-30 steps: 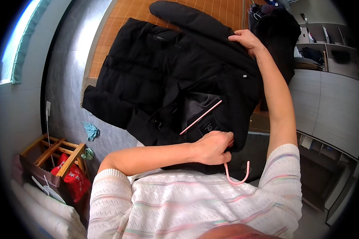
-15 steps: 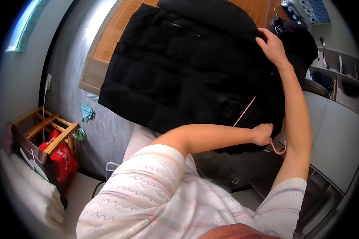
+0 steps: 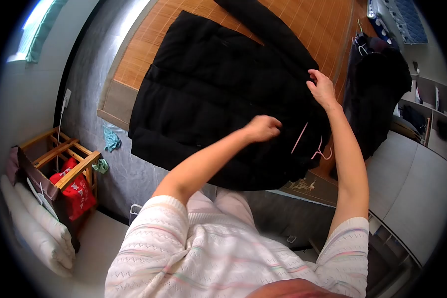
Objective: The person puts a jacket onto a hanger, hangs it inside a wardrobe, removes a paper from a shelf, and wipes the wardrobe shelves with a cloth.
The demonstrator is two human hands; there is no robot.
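A black padded jacket (image 3: pixel 198 99) lies spread on the bamboo mat, one sleeve stretched toward the far side. A pink hanger (image 3: pixel 300 137) shows partly inside it, its hook (image 3: pixel 324 155) sticking out at the neck end. My left hand (image 3: pixel 264 129) is over the middle of the jacket, fingers curled together; whatever they may hold does not show against the black cloth. At the jacket's right edge, near the base of the far sleeve, my right hand (image 3: pixel 322 89) has its thumb and fingers apart, touching or just above the cloth.
The bamboo mat (image 3: pixel 139 54) covers the bed under the jacket. Dark clothes on hangers (image 3: pixel 375 94) hang at the right, beside a grey cabinet (image 3: pixel 407 174). A wooden stool (image 3: pixel 79 169) with a red bag (image 3: pixel 78 198) stands on the left.
My left hand has left the hanger hook and moved up and left over the jacket. My right hand shifted slightly down and left. The far sleeve now lies extended, uncovering more mat.
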